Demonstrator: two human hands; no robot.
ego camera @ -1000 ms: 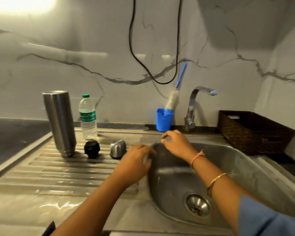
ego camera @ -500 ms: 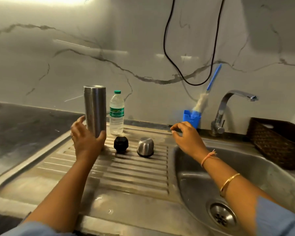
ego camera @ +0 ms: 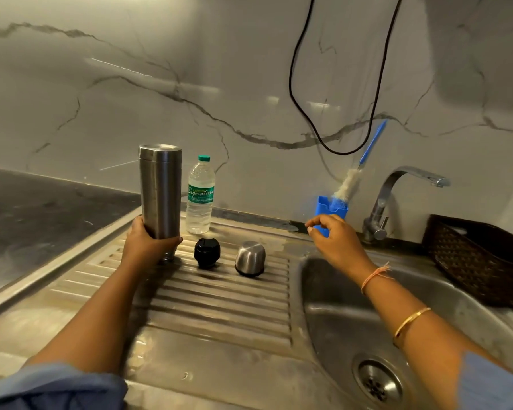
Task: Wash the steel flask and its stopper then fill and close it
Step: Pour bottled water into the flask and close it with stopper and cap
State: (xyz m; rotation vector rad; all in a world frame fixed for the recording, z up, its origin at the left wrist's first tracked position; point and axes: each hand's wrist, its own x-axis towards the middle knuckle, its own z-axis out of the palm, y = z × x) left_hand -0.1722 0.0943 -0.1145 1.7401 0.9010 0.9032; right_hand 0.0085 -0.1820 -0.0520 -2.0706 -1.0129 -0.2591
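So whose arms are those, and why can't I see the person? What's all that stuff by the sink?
The camera sits on the person's head and looks down, so you only see their arms and hands. The left hand is wrapped around the bottom of a tall shiny steel flask standing on the ribbed metal draining board. The right hand holds nothing; its fingers are loosely curled above the sink's edge, in front of a blue plastic holder with a long bottle brush in it. Beside the flask lie a round black stopper and a small steel cup lid. Behind them stands a clear plastic water bottle with a green cap. On the right are the curved tap and a dark woven basket.
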